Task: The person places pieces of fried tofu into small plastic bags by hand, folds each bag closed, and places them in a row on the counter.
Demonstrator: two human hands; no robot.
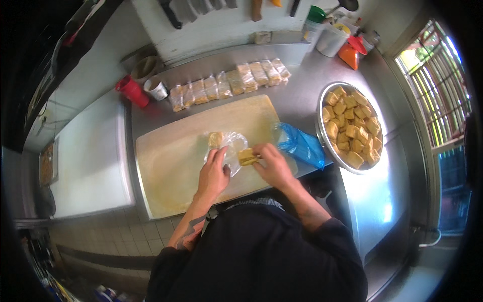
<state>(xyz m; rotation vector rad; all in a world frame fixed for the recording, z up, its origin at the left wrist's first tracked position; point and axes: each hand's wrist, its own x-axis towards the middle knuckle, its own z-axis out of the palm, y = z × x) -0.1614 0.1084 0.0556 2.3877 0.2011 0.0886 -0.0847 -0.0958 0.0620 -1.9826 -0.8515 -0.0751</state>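
On a large cutting board [169,158] lies a clear plastic bag [236,141], partly spread out. One golden block, apparently fried tofu [216,139], sits at the bag's far left part. My left hand [214,175] holds the near left side of the bag, with fingertips just below that block. Between the fingers and thumb of my right hand [272,165] is a second fried tofu block [247,157], held over the bag's right edge. A blue plastic bag [301,146] rests on the board's right end, beyond my right hand.
A round metal bowl [320,132] heaped with tofu blocks stands at right. Wrapped packs [211,88] line the back of the steel counter. A red cup [133,91] and white cup [155,88] stand back left; an orange scale [351,53] and tubs back right. Knives [171,15] hang above.
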